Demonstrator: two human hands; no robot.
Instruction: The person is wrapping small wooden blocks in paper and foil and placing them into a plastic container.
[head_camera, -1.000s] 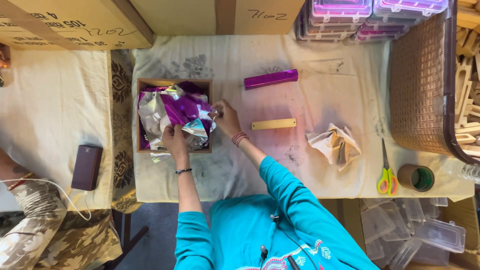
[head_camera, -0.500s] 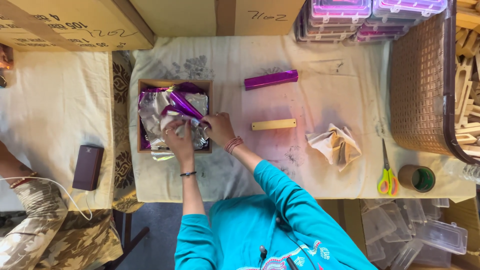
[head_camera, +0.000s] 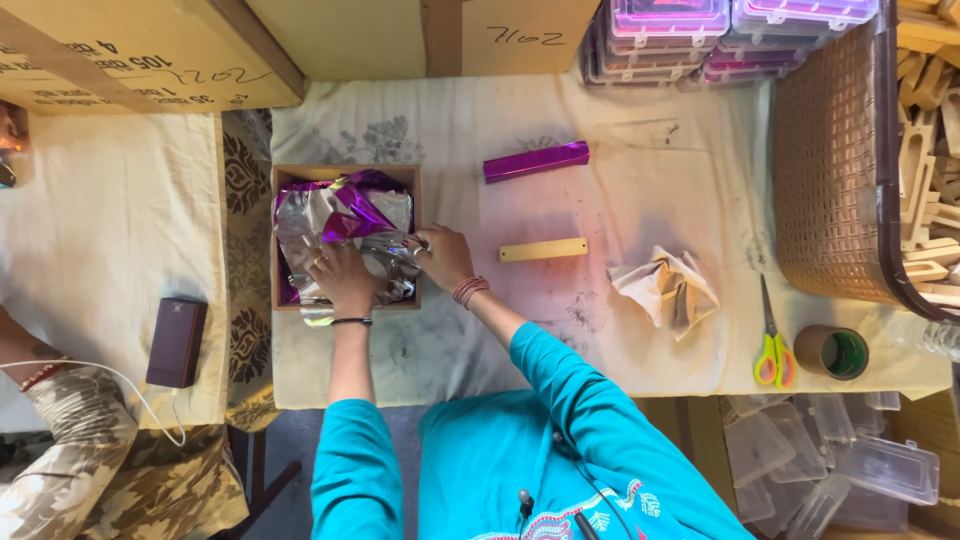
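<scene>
Both hands have sunk deeper into the foil since half a second ago: then a purple strip stood up between them near the top of the box, and now it lies flatter among the crumpled sheets. The shiny foil (head_camera: 345, 225), silver with purple folds, sits in the wooden box (head_camera: 345, 176) at the left of the cloth-covered table (head_camera: 640, 330), a loose edge spilling over the box's near wall. The left hand (head_camera: 342, 277) lies spread and flat on the near part of the heap, probably pressing it down so the springy sheets stay inside. The right hand (head_camera: 440, 255) is at the box's right wall, fingers pinched narrow on a silver edge of foil, as if pulling or tucking it.

Just right of that hand lies a bare wooden stick (head_camera: 543, 249), and beyond it a stick wrapped in purple foil (head_camera: 536, 161), both within easy reach and unmoved from the earlier frame. Farther right are a crumpled piece of paper (head_camera: 665, 288), scissors (head_camera: 772, 345) with green and yellow handles, and a roll of tape (head_camera: 832, 351). A brown woven basket (head_camera: 835, 170) holds the right edge, clear plastic cases (head_camera: 700, 30) are stacked at the far side, and cardboard boxes (head_camera: 140, 50) stand at the back left. On the neighbouring cloth rests a dark phone (head_camera: 177, 341), beside another person's arm (head_camera: 55, 440).
</scene>
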